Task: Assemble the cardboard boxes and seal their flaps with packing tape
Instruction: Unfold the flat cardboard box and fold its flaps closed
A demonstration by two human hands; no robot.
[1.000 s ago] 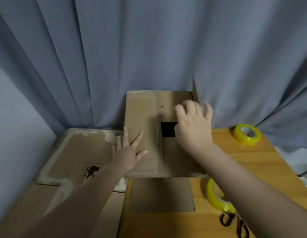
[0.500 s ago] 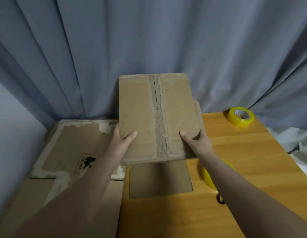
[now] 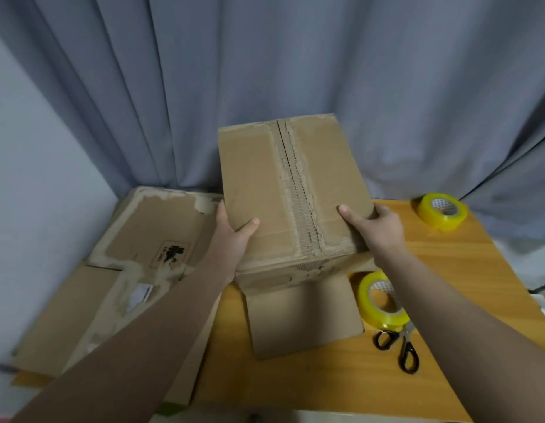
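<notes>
The box sits in the middle of the frame, tipped up in front of the curtain. Its closed face is toward the camera, and a ragged, torn strip runs down the seam where 2 flaps meet. No tape shows over it. The left hand grips the lower left edge, thumb on the face and fingers hidden round the side. The right hand grips the lower right edge the same way. 1 open flap lies on the bench below.

The box looks empty and light, stiff at its corners but worn and soft across the panels. Edges near the corners are probably the safest hold, since pressing mid-panel would likely buckle it. A tape roll and scissors lie at the lower right.
</notes>
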